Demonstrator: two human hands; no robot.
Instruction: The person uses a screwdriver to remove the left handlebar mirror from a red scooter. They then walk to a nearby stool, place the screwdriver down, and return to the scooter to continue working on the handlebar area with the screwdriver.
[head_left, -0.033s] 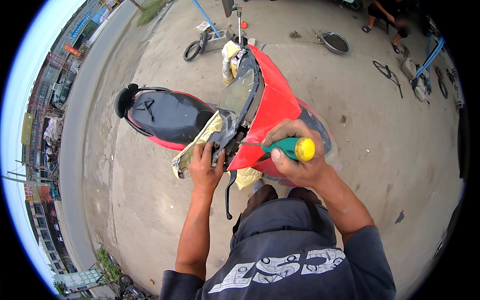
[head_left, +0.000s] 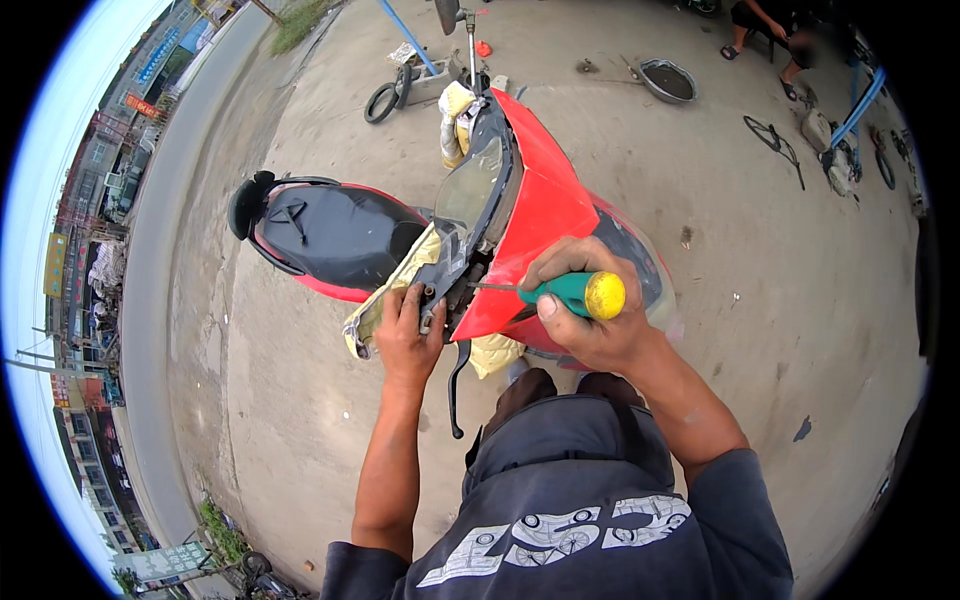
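A red and black scooter (head_left: pixel 545 185) stands in front of me, its front panel toward my right. In my right hand (head_left: pixel 605 330) is a screwdriver (head_left: pixel 570 291) with a green grip and yellow end. Its thin shaft points left into the gap between the red panel and the dark handlebar cover; where the tip rests is hard to see. My left hand (head_left: pixel 408 335) is closed at the near end of the handlebar (head_left: pixel 432 292), fingers and thumb on either side of a dark part. Below it hangs a black brake lever (head_left: pixel 457 390). Quilted yellow hand covers (head_left: pixel 495 355) surround the bar.
The scooter's black seat (head_left: pixel 340 225) extends left. Beyond the bike are loose tyres (head_left: pixel 381 102), a metal basin (head_left: pixel 668 82) and blue posts (head_left: pixel 860 110). A person (head_left: pixel 765 30) sits at the far right. A road (head_left: pixel 150 300) runs along the left.
The view has shifted very slightly. Both hands keep their places, and the screwdriver stays at the same gap.
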